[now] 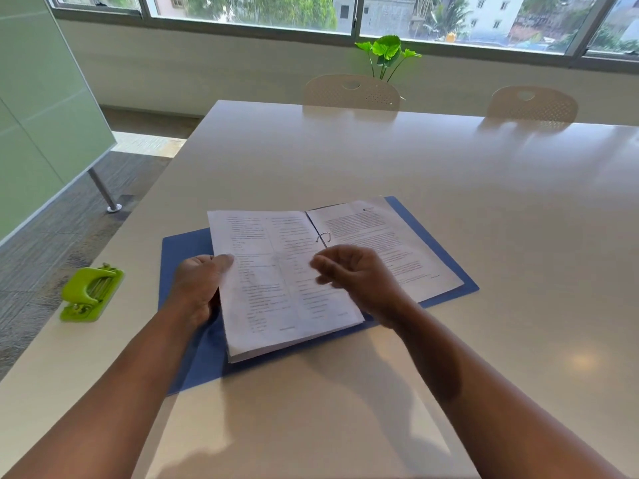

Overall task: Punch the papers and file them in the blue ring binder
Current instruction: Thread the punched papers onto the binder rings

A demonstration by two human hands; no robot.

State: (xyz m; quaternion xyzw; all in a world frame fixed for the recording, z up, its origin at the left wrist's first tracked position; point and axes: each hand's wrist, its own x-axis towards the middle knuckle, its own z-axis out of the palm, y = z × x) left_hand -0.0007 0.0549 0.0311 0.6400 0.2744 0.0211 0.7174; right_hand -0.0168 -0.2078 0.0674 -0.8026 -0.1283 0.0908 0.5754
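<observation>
Green punch: one lime-green hole punch (pixel 91 293) sits at the table's left edge, well apart from the binder and untouched.
Table: one pale table (pixel 449 188) carries everything – two chair backs and a potted plant (pixel 387 55) stand beyond its far edge.
Binder: one blue ring binder (pixel 186 250) lies open and flat in front of the person, its spine running away from them and tilting a little to the left.
Left hand: the left hand (pixel 198 288) grips the outer left edge of the left stack of papers (pixel 276 281), thumb on top of the sheets, fingers hidden under them.
Left stack: it looks slightly raised at the near corner, its inner edge meeting the spine.
Ring: one metal ring (pixel 324 237) shows at the spine, just beyond the right hand; any second ring is hidden.
Right hand: the right hand (pixel 356 278) hovers over the spine with fingers loosely curled, thumb and forefinger close together – it is blurred, and I cannot tell whether it pinches a sheet.
Right stack: one printed stack (pixel 377 243) lies flat on the right cover.
Key relation: the ring lies straight ahead of the right hand, the nearer of the two, so settling the sheets on the ring likely falls to it.
</observation>
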